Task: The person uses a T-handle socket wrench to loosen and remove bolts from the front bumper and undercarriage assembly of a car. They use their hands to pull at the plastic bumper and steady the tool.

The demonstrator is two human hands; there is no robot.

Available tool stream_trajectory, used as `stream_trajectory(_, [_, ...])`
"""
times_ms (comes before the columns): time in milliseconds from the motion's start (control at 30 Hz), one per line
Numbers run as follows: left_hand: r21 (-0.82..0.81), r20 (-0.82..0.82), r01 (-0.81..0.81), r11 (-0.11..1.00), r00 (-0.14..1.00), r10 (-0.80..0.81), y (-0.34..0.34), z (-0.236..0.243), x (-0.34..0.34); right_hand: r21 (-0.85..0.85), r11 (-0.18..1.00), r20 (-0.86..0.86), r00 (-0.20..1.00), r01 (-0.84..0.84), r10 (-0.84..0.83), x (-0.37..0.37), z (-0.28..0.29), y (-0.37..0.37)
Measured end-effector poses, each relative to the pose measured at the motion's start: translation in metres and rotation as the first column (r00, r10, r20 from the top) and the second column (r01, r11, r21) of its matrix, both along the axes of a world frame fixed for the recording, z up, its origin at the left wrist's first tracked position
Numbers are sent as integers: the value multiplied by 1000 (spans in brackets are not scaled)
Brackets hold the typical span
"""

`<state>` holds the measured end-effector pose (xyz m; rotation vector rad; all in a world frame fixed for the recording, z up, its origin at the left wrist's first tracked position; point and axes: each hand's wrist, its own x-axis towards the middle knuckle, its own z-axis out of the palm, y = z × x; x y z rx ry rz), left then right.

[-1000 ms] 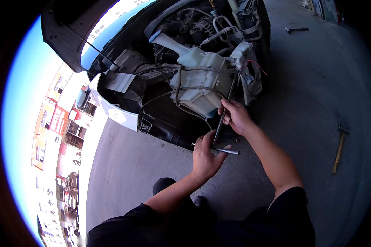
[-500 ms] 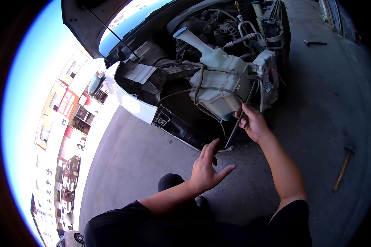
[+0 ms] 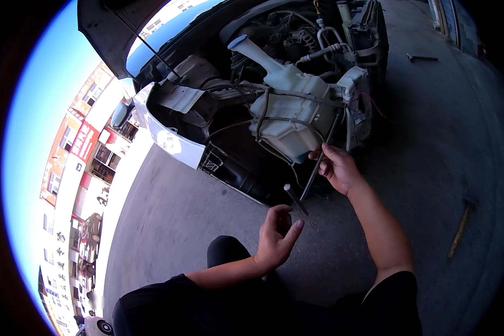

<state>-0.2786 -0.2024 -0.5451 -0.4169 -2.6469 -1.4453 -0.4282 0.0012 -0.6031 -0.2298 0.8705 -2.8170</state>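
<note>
Grey concrete (image 3: pixel 151 207) spreads below you beside an opened-up car (image 3: pixel 193 73), with sunlit buildings (image 3: pixel 95 96) beyond on the left. Your right hand (image 3: pixel 341 169) pinches the shaft of a T-shaped wrench (image 3: pixel 312 178) between thumb and fingers. Your left hand (image 3: pixel 274 241) grips nothing that shows: its fingers curl loosely and the thumb stands apart, facing the wrench's crossbar (image 3: pixel 295 199). That bar lies just ahead of your left fingertips and a little to the right, so your left is the nearer of your 2 hands to it; a slight gap seems to part them. The shaft's long axis runs forward and to the right from the crossbar, past your right fingers, toward the lower right side of the white tank (image 3: pixel 294 120); you cannot see where its far tip sits. Dark hose (image 3: pixel 264 109) loops around the tank, and a white fender (image 3: pixel 173 147) stands to its left. On your right, 1 wooden-handled hammer (image 3: pixel 459 229) lies near, 1 dark hammer (image 3: pixel 423 58) farther off.
</note>
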Motion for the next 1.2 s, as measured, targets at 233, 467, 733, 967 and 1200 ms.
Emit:
stream_trajectory(233, [-729, -541, -85, 679, 678, -497, -8, 27, -28, 106, 992, 98, 992, 66, -76, 1, 4, -14])
stream_trajectory(467, [-420, 355, 261, 869, 929, -107, 16, 10, -54, 51, 994, 141, 985, 94, -100, -1, 17, -10])
stream_trajectory(733, [843, 406, -477, 250, 257, -877, 59, 23, -29, -80, 954, -124, 952, -290, 279, 12, 3, 23])
stream_trajectory(967, [969, 220, 20, 247, 388, -895, 34, 44, -27, 21, 990, -60, 989, -137, 138, 9, -10, 2])
stream_trajectory(1200, [-532, -529, 186, 826, 688, -496, 13, 51, -24, 261, 965, 143, 988, 24, -64, 12, -10, -8])
